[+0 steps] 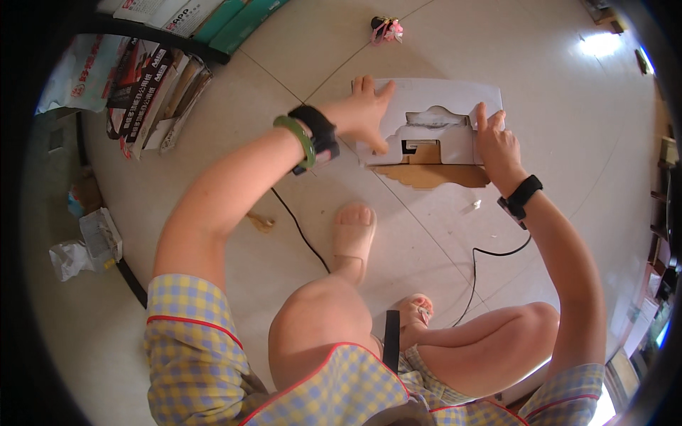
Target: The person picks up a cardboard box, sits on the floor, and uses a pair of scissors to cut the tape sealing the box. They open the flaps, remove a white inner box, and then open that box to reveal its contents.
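A white cardboard box lies on the tiled floor in front of me, with shaped cut-outs in its upper face. Brown inner cardboard and a dark item bearing a label show through the lower opening. Along the near edge a brown cardboard flap sticks out. My left hand rests with spread fingers on the box's left part; a green bangle and a black strap circle that wrist. On the box's right edge lies my right hand, fingers extended, its thumb not visible. Its wrist wears a black strap.
Paper packs and cardboard stand at the upper left, beside green and white boxes. A pink trinket with a dark part lies beyond the box. Black cables run from both wrists across the floor near my feet. A small white scrap lies nearby.
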A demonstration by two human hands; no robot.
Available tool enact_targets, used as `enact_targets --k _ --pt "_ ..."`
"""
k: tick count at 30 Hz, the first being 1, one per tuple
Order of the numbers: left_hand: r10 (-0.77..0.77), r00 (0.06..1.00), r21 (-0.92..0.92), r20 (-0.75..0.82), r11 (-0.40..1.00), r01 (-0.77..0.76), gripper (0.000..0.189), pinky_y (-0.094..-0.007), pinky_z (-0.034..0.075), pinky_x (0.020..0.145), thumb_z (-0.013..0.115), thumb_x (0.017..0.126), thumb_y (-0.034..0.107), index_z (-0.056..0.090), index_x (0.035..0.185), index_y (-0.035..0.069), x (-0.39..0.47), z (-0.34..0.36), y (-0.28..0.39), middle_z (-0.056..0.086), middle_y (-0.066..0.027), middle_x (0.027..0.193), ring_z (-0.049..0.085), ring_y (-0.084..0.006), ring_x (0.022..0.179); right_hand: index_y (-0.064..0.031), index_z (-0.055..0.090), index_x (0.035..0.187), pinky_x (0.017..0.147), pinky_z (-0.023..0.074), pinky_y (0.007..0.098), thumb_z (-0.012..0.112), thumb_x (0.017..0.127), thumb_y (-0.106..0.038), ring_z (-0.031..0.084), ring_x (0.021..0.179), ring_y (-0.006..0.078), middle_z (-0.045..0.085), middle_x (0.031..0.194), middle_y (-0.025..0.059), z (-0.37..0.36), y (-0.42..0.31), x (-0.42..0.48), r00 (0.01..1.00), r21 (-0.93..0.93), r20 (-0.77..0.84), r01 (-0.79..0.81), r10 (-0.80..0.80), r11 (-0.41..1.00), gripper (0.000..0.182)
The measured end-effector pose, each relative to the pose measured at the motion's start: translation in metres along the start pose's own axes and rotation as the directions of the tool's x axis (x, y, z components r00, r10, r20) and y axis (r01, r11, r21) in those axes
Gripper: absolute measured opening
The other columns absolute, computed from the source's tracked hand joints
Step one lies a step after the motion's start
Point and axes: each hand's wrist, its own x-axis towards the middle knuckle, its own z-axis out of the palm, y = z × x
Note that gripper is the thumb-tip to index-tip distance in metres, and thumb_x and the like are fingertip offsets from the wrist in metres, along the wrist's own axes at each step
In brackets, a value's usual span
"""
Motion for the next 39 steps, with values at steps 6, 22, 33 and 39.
enact_targets --k 6,22,33,39 --pt "0.053 0.980 -0.133 0.189 0.991 -0.028 0.103 -0.0360 0.032 0.103 0.069 0.059 0.032 0.018 0.139 -0.007 0.000 -0.024 -0.002 0.026 -0.0318 0.138 0.029 -0.0366 0.131 -0.0056 0.036 0.128 0.055 0.0521 0.0352 0.052 0.083 -0.005 0.063 0.065 0.0323 0.053 0.109 0.0281 -0.007 0.034 -0.003 0.978 0.157 -0.090 0.200 -0.187 0.967 0.048" --pt "0.273 0.941 0.032 -0.202 0.962 -0.272 0.121 -0.0346 0.025 0.108 0.088 0.049 0.033 0.017 0.142 0.004 -0.037 0.016 -0.049 0.023 -0.0183 0.146 0.025 -0.0287 0.134 0.0009 0.065 0.092 0.063 0.0503 0.0337 0.059 0.086 -0.015 0.063 0.068 0.0262 0.066 0.080 0.0150 -0.110 0.112 0.078 0.880 0.519 0.054 0.380 -0.473 0.766 0.018" --pt "-0.208 0.903 -0.752 -0.376 0.638 -0.166 0.053 -0.0277 0.048 0.062 0.053 0.089 0.048 0.059 0.094 -0.004 0.030 0.013 -0.070 0.055 -0.0048 0.073 0.055 -0.0127 0.065 -0.0041 0.060 0.102 0.060 0.0503 0.0252 0.060 0.089 -0.026 0.061 0.070 0.0173 0.065 0.083 0.0101 -0.075 0.149 0.129 0.961 0.871 -0.238 0.146 0.143 0.468 0.026" --pt "-0.436 0.882 -0.844 -0.178 0.529 0.091 0.050 -0.0263 0.046 0.054 0.049 0.090 0.051 0.058 0.092 0.002 0.045 0.008 -0.076 0.058 -0.0048 0.074 0.054 -0.0110 0.064 -0.0090 0.052 0.106 0.058 0.0477 0.0299 0.072 0.077 -0.025 0.057 0.068 0.0176 0.058 0.084 0.0075 -0.063 0.082 0.040 0.837 0.710 -0.438 0.098 0.328 0.698 0.038"
